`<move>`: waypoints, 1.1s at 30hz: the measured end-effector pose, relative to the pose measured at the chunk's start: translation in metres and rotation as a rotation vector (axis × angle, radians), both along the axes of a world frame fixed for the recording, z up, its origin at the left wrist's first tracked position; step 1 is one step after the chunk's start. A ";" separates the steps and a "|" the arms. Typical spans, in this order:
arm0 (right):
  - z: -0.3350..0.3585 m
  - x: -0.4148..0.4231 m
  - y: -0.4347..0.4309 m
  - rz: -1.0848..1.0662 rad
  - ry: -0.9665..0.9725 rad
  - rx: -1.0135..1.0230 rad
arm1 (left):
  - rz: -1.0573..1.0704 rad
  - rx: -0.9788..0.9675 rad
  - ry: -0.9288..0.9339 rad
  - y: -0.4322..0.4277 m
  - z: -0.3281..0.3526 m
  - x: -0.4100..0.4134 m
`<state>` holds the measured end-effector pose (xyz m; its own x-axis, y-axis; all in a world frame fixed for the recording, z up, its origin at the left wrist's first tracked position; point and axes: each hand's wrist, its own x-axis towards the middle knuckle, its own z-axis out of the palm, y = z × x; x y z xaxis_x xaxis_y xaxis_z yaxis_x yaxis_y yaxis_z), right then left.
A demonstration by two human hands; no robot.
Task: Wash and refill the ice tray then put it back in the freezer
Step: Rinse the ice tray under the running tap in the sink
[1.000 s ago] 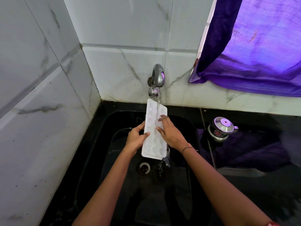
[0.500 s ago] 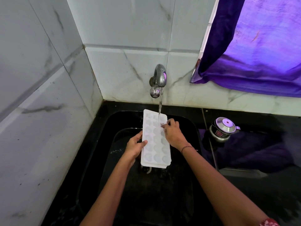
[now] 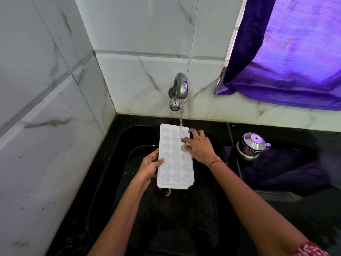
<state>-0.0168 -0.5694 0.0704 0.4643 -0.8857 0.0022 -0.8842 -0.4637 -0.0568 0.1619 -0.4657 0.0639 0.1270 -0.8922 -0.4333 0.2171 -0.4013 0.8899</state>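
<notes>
A white ice tray (image 3: 174, 161) is held level over the black sink (image 3: 212, 143), its cavities facing up. My left hand (image 3: 150, 166) grips the tray's left long edge, thumb on top. On the tray's far right corner rests my right hand (image 3: 200, 146), fingers spread and rubbing inside the cavities. Water runs in a thin stream from the steel tap (image 3: 179, 91) on the back wall and lands on the tray's far right cells, just beside my fingertips.
A steel kettle with a lid (image 3: 251, 147) stands on the black counter right of the sink. A purple curtain (image 3: 287, 52) hangs at the upper right. White marble tiles close off the left and back. The drain (image 3: 166, 192) shows below the tray.
The tray has gone from tilted up against the tap to flat with its cavities up. My right hand slid toward the far right corner under the stream.
</notes>
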 end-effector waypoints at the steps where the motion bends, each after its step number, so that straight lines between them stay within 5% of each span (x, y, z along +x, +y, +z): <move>1: 0.001 0.001 0.000 0.003 0.017 0.000 | -0.001 0.004 0.005 0.001 -0.001 0.000; 10: -0.002 0.003 0.006 0.057 0.089 0.028 | 0.007 0.036 0.039 0.014 -0.013 0.001; 16: 0.002 0.013 0.014 0.101 -0.098 -0.024 | 0.032 0.023 0.069 0.016 -0.015 0.002; 33: 0.008 0.009 0.013 0.111 0.081 -0.051 | -0.022 0.021 0.096 0.011 -0.016 -0.010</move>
